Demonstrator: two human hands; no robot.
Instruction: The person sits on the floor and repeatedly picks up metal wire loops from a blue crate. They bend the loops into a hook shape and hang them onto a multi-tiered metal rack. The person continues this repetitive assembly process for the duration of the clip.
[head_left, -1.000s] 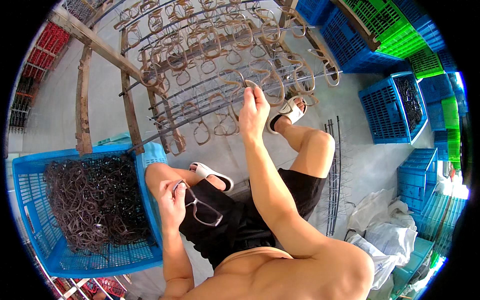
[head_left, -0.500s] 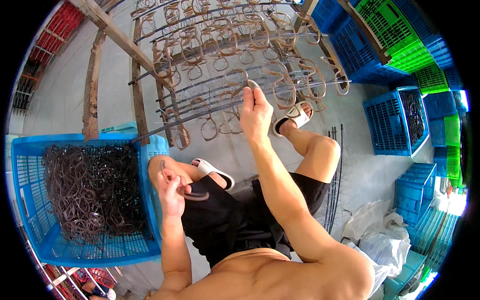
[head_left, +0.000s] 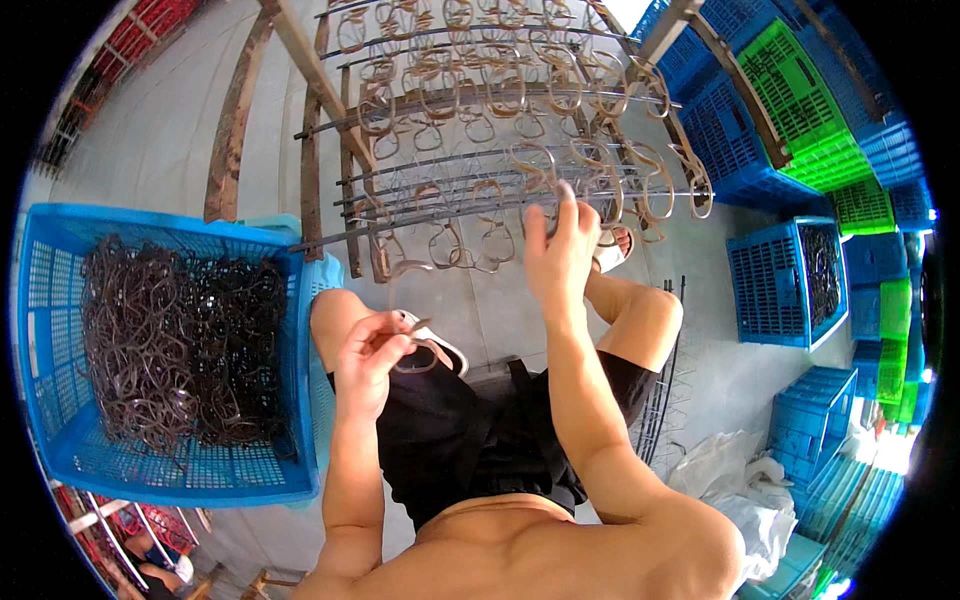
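Observation:
My left hand [head_left: 368, 365] is closed over my left thigh, pinching a thin brown looped piece [head_left: 412, 366], shaped somewhat like an eyeglass frame. A second curved end shows above the fingers. My right hand [head_left: 562, 248] reaches to the front rods of a rack, thumb and forefinger apart, right beside a hanging brown loop [head_left: 535, 160]; whether a fingertip touches it cannot be made out. Many similar brown loops [head_left: 505, 95] hang in rows on the rack's dark rods [head_left: 410, 217]. A blue crate [head_left: 180, 487] at my left holds a tangled heap of dark brown loops [head_left: 140, 350].
Wooden posts [head_left: 238, 120] carry the rack. My sandalled feet are under and near its front edge. Blue and green crates [head_left: 805, 110] are stacked at the right, near another blue crate [head_left: 770, 285] of dark pieces. White plastic sheeting [head_left: 745, 500] and thin rods [head_left: 660, 380] lie at lower right.
My right hand has gone from a pinch on a loop at the rods to fingers apart. My left hand has turned the looped piece it holds. The whole view has shifted slightly.

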